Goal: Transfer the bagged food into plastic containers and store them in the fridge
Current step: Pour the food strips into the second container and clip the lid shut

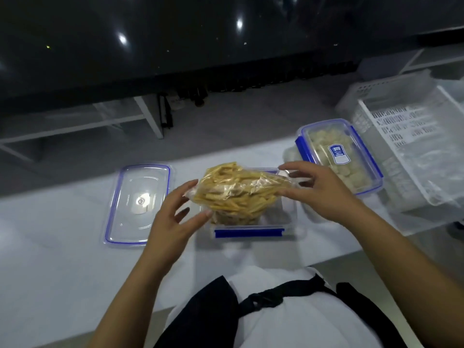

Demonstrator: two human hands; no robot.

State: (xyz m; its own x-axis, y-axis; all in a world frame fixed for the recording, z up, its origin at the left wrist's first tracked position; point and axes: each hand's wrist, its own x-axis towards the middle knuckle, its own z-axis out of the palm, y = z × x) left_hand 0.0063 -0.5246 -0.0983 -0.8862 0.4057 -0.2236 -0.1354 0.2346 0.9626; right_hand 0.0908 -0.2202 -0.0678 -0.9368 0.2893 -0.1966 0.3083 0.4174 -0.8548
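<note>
Now both hands, left hand [173, 214] and right hand [319, 187], grip the clear plastic bag of yellow fries [238, 189] with curled fingers above the open clear rectangular plastic container [251, 232].

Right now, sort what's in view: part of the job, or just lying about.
Job: bag of fries, left hand, right hand, open container, loose lid, sealed filled container.

Lying about: white basket, dark cabinet.

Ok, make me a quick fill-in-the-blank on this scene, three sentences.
1. The bag in both hands holds ____.
2. The loose lid lies to the ____ of the open container.
3. The closed container has ____ clips.

Missing words: fries; left; blue
</note>
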